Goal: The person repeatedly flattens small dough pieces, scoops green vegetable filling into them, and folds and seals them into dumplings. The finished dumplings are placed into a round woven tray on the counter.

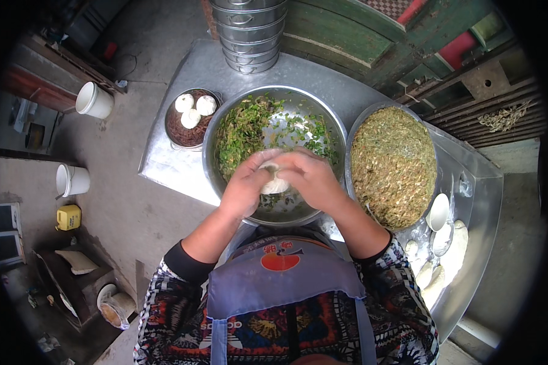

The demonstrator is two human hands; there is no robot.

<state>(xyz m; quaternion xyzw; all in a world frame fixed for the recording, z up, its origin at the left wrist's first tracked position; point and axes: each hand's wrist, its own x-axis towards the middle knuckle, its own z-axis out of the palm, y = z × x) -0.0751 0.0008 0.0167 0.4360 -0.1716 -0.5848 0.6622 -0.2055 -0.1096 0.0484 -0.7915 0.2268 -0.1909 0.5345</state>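
Between my two hands is a round of white dough (274, 184), gathered up around a small opening at its top. My left hand (246, 182) cups its left side, while my right hand (308, 175) pinches the rim from the right. Both are held over a large metal basin (213, 123) with chopped green leaves (242, 132) heaped along its left side and scattered on the right. What lies inside the dough is hard to make out. Left of the basin, three white filled buns (191, 118) sit in a round steamer (172, 132) on a brown liner.
At right stands a tub of chopped filling (392, 169). Beyond it are a white bowl (438, 212), dough pieces (431, 283) and flour on the metal table (310, 68). Stacked steamer tiers (251, 36) rise at the back. White buckets (95, 100) and a yellow jug (68, 217) stand left.
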